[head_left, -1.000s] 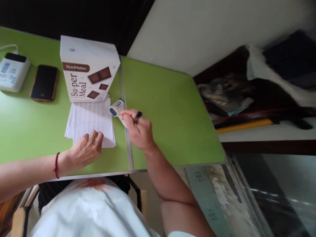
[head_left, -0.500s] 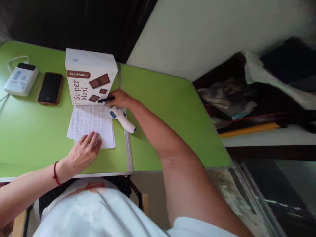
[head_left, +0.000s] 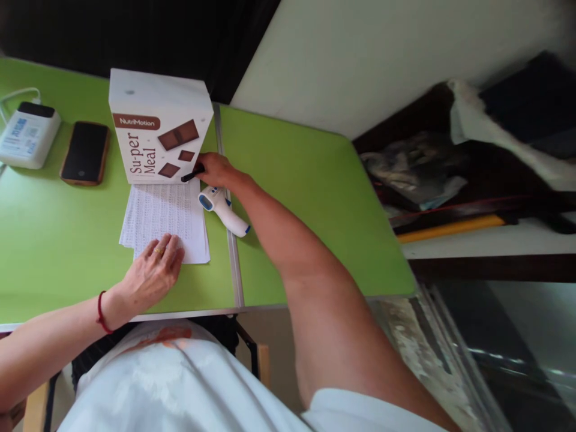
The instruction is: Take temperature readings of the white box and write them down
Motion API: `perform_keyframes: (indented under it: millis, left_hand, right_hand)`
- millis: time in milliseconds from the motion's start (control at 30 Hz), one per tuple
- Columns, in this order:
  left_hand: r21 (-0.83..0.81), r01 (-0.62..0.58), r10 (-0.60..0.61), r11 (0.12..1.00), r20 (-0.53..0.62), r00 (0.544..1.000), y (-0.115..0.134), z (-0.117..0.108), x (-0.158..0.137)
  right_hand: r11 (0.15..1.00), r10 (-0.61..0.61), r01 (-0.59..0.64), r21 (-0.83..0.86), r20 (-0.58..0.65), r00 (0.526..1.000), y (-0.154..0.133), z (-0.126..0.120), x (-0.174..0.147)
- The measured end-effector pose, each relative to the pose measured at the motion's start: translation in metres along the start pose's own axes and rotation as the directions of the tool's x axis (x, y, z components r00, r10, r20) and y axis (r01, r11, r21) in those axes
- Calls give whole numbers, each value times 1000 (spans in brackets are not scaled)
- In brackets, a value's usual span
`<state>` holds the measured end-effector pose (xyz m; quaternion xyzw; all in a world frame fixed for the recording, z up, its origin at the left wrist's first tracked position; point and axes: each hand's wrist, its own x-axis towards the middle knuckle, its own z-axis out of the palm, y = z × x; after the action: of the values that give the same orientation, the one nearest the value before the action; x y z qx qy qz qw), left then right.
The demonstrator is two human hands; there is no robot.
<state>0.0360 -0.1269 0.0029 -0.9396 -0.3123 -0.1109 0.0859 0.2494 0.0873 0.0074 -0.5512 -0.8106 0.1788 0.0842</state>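
One black pen [head_left: 192, 173], left of centre in the frame: held in the right hand [head_left: 216, 169], its grip folded around the barrel, the dark tip pointing left. Likely light, stiff and smooth; best taken mid-barrel.

One white carton [head_left: 146, 147], printed "NutriMotion Su-per Meal", upper left of centre: upright, the right hand at its lower right corner. Whether the fingertips touch its side cannot be told. Probably light for its bulk, firm at the edges, liable to dent on the flat panels; best held by the two opposite sides, low down.

Several printed sheets [head_left: 166, 210], below the carton: slightly fanned, their upper end meeting its base; whether they run under it is unclear. Thin, limp, easily creased; best lifted by the free right edge. The left hand [head_left: 155, 270] lies on the lower end, its grip loosely bent and pinching nothing.

One handheld thermometer [head_left: 230, 217], white and blue, centre: just right of the sheets, across the metal strip [head_left: 234, 276] of the green surface [head_left: 324, 174]. It and the right forearm [head_left: 288, 234] obstruct the right-hand approach.

One phone [head_left: 85, 153], left: near the carton, apart from it.

One white power bank [head_left: 29, 135] with cable [head_left: 22, 92], far left.
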Motion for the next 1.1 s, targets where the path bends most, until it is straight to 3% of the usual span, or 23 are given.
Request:
perform_keyframes:
  millis: [233, 333, 433, 500, 567, 633, 733, 800, 867, 900, 933, 967, 1033, 1100]
  left_hand:
    - [-40, 28, -27, 999, 40, 999, -7, 2, 0]
    - [27, -2, 2, 1000, 10, 1000, -6, 1, 1]
    - [60, 0, -1, 998, 28, 1000, -3, -3, 1]
    - [63, -3, -1, 998, 62, 998, 1, -10, 1]
    - [43, -8, 3, 999, 123, 992, 6, -18, -1]
    - [-4, 3, -1, 1000, 234, 972, 12, -27, -5]
    - [-77, 12, 19, 997, 385, 923, 12, -43, -8]
    - [-157, 19, 51, 987, 428, 902, 1, -57, -5]
    - [-282, 99, 54, 954, 488, 871, -23, -72, 4]
    - [-319, 176, 26, 931, 539, 842, -40, -79, 10]
    - [-282, 287, -81, 915, 570, 818, -58, -83, 17]
    - [-186, 412, -261, 892, 532, 806, -77, -84, 23]
    - [-69, 648, -599, 759, 318, 735, -114, -73, 33]
    - [-229, 742, -723, 631, 173, 669, -144, -47, 37]
  right_hand:
    - [999, -9, 10, -45, 11, 1000, -9, -17, -2]
    - [995, -4, 0, -101, -35, 999, -21, -32, -33]
    - [999, -22, 20, -30, -48, 999, -43, -37, -81]
    - [997, -59, 56, 59, 60, 996, -60, -30, -110]
    - [998, -40, 36, 45, 98, 994, -75, -16, -130]
    - [999, -23, 25, -23, 88, 996, -87, 1, -142]
    - [993, -99, 104, -57, 83, 992, -97, 27, -149]
    - [983, -157, 158, -90, 19, 987, -99, 41, -152]
    - [974, -192, 183, -134, -64, 979, -99, 50, -155]
    - [969, -211, 196, -147, -96, 973, -98, 53, -157]
    - [964, -239, 221, -149, -113, 964, -96, 55, -159]
    - [956, -278, 262, -136, -116, 954, -93, 56, -160]
    - [924, -381, 374, -77, -107, 918, -87, 57, -161]
    - [878, -476, 478, -9, -100, 873, -81, 58, -161]
